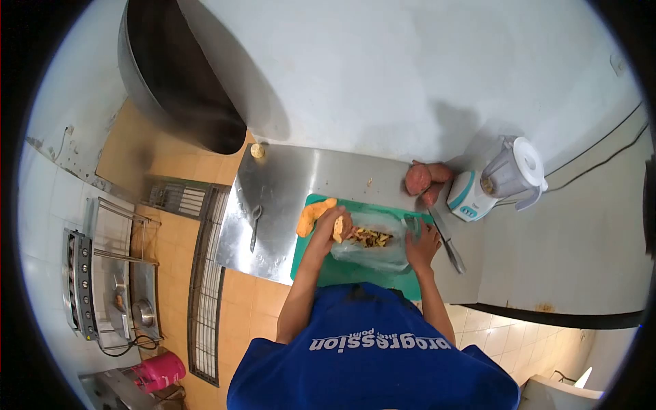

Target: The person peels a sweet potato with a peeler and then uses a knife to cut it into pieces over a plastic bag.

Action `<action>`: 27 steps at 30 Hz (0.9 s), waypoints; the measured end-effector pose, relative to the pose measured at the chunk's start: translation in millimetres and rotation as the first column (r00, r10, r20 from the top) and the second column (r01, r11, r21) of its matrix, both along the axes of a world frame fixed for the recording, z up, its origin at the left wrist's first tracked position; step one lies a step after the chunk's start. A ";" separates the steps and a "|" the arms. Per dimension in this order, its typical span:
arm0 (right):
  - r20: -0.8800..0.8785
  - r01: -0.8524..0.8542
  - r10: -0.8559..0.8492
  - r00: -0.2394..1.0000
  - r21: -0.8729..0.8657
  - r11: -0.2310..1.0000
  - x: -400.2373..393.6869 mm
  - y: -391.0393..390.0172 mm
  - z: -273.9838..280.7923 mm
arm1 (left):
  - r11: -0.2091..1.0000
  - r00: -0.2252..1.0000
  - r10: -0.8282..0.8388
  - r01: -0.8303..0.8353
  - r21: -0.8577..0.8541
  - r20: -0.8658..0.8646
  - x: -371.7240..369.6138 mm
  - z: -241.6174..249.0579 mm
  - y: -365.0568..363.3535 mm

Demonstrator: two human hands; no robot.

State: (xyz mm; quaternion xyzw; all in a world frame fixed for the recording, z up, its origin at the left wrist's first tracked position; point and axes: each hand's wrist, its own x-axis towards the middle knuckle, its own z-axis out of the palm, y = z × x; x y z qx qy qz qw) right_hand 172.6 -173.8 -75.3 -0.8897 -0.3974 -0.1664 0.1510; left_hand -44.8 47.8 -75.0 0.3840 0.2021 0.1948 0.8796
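Pale grey wall (383, 75) behind steel counter (294, 184); orange tiled floor (253, 301), drain grate (205, 301), stove (109, 273) at left.

Both arms reach forward — left hand (333, 225) curled, fingers closed; right hand (421, 244) spread, fingers extended.

A green board (328, 273) is seen on a silvery steel table (287, 184), with orange peeled tubers (311, 217), reddish-brown unpeeled ones (424, 181), a clear bag (372, 249) of brown peelings, a white-and-teal blender (495, 184) and a blue shirt (372, 362) lettered white.
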 end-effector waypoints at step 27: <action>-0.685 -0.216 0.607 0.402 0.574 0.790 11.2 150.3 3.4 | 0.817 0.920 0.311 -0.131 0.562 -0.237 61.7 31.1 1.6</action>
